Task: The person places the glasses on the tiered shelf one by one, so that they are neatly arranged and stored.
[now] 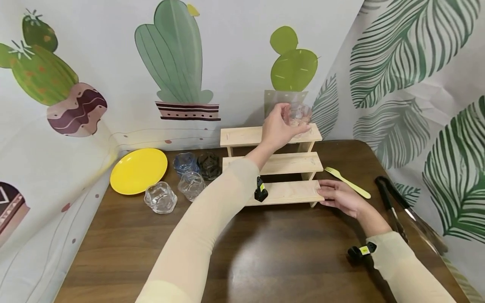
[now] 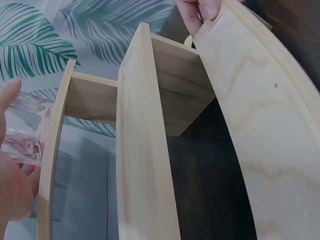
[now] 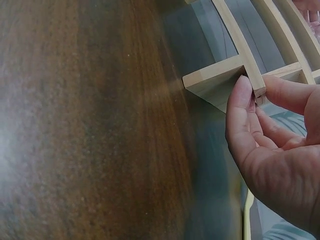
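Note:
A three-step wooden shelf (image 1: 280,192) stands on the table against the back wall. At the right end of its top step, my left hand (image 1: 278,128) grips a clear glass (image 1: 299,114) between thumb and fingers. The left wrist view shows the glass (image 2: 22,127) right at the top board. My right hand (image 1: 341,197) pinches the right end of the lowest step. Seen from the right wrist, the thumb and fingers of the right hand (image 3: 275,145) lie on both faces of that board (image 3: 245,55).
Left of the shelf are two clear glasses (image 1: 161,198), a blue glass (image 1: 185,163), a dark glass (image 1: 209,165) and a yellow plate (image 1: 138,171). To the right lie a yellow fork (image 1: 347,182) and black-handled tongs (image 1: 398,206) on the brown table (image 1: 288,256).

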Tool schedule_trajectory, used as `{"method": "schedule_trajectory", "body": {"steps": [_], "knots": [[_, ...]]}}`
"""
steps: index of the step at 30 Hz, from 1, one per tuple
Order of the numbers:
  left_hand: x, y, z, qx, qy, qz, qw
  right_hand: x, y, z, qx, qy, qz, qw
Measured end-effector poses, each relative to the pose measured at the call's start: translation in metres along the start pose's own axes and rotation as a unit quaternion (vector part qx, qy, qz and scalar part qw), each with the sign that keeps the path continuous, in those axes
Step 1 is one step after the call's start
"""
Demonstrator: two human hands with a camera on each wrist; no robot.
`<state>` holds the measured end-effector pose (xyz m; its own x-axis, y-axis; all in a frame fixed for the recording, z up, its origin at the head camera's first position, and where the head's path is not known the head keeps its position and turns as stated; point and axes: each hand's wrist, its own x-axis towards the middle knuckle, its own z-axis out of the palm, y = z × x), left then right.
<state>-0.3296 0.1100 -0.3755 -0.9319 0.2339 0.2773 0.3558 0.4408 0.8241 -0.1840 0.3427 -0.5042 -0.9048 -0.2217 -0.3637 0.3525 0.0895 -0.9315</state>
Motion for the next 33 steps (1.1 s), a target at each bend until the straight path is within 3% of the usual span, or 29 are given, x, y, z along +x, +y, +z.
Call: {"method": "schedule_trajectory", "body": {"steps": [11,21,27,33], "knots": [[-0.001,0.004,0.003,0.009,-0.022,0.001,0.9997,-0.002,0.000,0.000,0.012,-0.002,0.001,1.000],[0.002,0.003,-0.002,0.019,-0.037,0.026,0.9988,0.000,0.001,0.000,0.011,-0.004,-0.004,1.000],[0.001,0.003,-0.015,0.005,-0.054,0.019,0.9983,-0.001,0.000,0.001,0.008,-0.003,-0.002,1.000],[-0.006,0.008,-0.040,-0.020,-0.056,0.034,0.9976,-0.001,0.000,0.000,0.002,-0.003,-0.003,1.000]]}}
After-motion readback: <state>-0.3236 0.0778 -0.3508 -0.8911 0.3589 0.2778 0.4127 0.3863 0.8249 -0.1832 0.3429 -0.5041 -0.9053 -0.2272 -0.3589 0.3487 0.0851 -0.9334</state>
